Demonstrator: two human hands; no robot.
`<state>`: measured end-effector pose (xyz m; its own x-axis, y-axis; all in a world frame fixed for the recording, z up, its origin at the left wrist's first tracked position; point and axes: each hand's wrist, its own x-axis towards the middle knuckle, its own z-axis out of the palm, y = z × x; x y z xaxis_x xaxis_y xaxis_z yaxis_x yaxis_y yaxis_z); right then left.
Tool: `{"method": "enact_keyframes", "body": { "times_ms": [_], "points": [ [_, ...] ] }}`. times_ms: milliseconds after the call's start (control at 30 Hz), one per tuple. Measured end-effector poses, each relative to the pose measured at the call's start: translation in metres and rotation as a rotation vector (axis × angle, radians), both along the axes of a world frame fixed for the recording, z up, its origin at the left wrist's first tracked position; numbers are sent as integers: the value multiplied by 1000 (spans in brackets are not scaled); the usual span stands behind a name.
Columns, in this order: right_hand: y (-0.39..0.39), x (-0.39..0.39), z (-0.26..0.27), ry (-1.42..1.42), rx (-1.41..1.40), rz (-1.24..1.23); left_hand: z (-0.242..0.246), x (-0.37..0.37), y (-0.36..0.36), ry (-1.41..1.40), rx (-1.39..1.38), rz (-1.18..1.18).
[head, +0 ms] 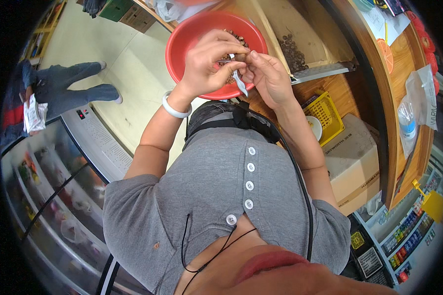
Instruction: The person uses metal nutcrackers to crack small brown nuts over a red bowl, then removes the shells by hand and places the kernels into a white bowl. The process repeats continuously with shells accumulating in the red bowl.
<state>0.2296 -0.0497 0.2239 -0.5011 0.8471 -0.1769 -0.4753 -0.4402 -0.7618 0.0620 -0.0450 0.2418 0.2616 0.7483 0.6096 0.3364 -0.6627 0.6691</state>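
Observation:
Over a red plastic basin (181, 59), both hands meet around a small round brown piece (240, 57), perhaps a nut. My left hand (208, 64), with a white bangle at the wrist, pinches it between thumb and fingers. The thumb and fingers of my right hand (267, 75) close on its right side. A small silver-grey tool (240, 84), perhaps a knife, points down from between the hands; the fingers partly hide it, and which hand holds it is unclear. Brown pieces (240, 37) that look like shells lie in the basin.
Right of the basin, a cardboard box (328, 40) holds dark round pieces (293, 53). Nearby are a yellow basket (328, 114), a white bowl (315, 127) and a closed carton (350, 158). A glass-topped display case (55, 191) stands left, with a person (70, 83) beyond it.

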Motion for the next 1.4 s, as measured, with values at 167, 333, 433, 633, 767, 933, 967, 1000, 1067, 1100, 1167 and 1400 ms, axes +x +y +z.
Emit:
{"method": "enact_keyframes", "body": {
  "times_ms": [167,333,433,633,767,933,967,1000,1067,1100,1167,1400],
  "points": [
    [-2,0,2,24,-36,-4,-2,3,-2,-11,19,36],
    [0,-2,0,100,-114,-8,-9,7,-1,-154,-171,-55],
    [0,-1,-2,177,-94,23,-11,5,0,-239,-291,-158],
    [-5,-2,3,241,-103,10,-3,4,-5,-103,-136,-66],
    [-15,-8,9,195,-159,-65,0,8,-11,-73,-29,-11],
    [-19,-9,10,261,-159,-52,-7,13,-14,-182,-71,-11],
    [-19,-8,10,261,-163,-57,-10,15,-12,-217,-67,7],
    [-19,-8,9,272,-171,-46,-12,17,-12,-243,-80,32],
    [-18,-7,10,283,-186,-46,-16,18,-11,-312,-119,4],
    [-18,-7,10,287,-191,-52,-18,18,-11,-340,-152,-7],
    [-18,-7,12,256,-223,-86,-19,16,-11,-290,-163,-10],
    [-11,-16,12,16,-38,-147,-24,13,-11,-305,-145,8]
  ]
}}
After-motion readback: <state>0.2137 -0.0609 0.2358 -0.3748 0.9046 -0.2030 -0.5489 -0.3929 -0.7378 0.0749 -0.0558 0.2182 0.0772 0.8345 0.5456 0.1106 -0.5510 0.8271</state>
